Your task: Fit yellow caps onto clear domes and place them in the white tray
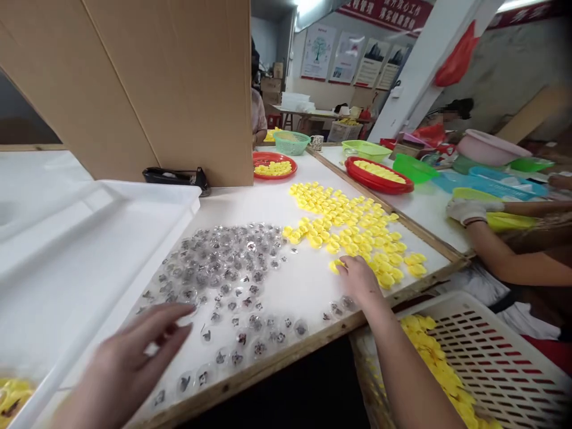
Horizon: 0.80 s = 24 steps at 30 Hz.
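My left hand (129, 357), slightly blurred, hovers at the near left above the table. Its thumb and fingers point right with a gap between them and nothing visible in it. Just beyond lie many small clear round pieces with dark printed figures (214, 262), spread over the white tabletop. My right hand (360, 279) is at the near edge of a spread of small yellow round cup-like pieces (357, 229). Its fingertips close on one yellow piece (335, 266) at the left of that group; the fingers partly hide the grip.
A white tray (147, 193) stands at left, before a cardboard sheet (179, 89). Wooden strips (429, 238) edge the table. Red trays (379, 186) of yellow pieces stand farther back. A white slotted basket (500, 345) sits low right. A co-worker's gloved hand (467, 210) is at right.
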Tool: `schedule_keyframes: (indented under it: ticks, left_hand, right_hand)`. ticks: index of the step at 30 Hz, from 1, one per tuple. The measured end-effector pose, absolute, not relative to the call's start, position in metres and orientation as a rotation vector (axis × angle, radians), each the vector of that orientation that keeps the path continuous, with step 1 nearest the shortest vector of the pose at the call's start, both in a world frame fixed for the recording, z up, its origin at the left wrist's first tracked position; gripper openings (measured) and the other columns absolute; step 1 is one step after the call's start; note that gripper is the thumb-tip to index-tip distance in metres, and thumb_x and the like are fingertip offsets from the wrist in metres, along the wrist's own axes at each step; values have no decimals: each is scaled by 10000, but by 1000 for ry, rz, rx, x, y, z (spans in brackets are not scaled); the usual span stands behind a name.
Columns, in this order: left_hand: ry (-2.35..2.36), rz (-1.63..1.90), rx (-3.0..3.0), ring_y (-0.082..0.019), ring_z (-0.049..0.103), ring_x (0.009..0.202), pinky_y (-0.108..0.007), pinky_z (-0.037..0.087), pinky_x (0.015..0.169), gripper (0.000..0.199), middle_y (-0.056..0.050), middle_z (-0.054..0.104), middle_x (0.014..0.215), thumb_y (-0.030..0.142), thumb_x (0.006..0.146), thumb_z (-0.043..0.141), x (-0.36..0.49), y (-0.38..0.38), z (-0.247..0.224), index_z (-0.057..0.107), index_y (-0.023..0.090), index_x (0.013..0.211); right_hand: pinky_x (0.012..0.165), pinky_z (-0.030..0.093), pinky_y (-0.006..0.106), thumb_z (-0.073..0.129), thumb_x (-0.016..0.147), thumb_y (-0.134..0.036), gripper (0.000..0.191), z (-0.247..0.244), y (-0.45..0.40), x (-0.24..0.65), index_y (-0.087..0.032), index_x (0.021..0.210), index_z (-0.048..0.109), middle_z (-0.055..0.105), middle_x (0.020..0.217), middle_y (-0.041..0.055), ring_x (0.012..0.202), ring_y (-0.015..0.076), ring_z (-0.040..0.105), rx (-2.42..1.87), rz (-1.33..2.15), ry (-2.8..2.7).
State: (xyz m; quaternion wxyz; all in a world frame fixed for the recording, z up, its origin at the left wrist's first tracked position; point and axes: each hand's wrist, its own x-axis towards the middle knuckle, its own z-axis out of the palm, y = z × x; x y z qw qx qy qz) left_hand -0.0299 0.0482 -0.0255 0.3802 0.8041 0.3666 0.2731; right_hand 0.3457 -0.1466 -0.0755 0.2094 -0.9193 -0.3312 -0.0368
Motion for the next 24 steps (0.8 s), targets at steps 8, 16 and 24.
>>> schedule_keyframes:
  ticks: [8,16,24]
  left_hand:
    - [763,446,2213,-181,608,617,-259,490,603,269,-58,695,849,439,758,611,17,1,-59,704,238,912]
    - [811,357,1324,-222,665,788,-316,553,689,474,-129,653,1036,434,836,563,54,-18,-38,507,174,1229]
    - [770,368,948,-160,680,701,-212,566,623,187,-126,679,899,156,889,505,79,-22,-43,590,94,1044]
  right_hand:
    - [777,442,358,620,813,-187,166,-72,-142,334,-134,968,591,570,968,61,872,199,555,-2518,-20,-910]
    - [570,423,199,673,737,-249,168,-52,-116,232,-199,855,564,622,799,-19,663,111,567,-2142,143,-1170]
    - [667,428,178,669,770,-226,176,-35,-140,231,-228,935,605,628,932,-26,753,95,586,-2065,271,-1354]
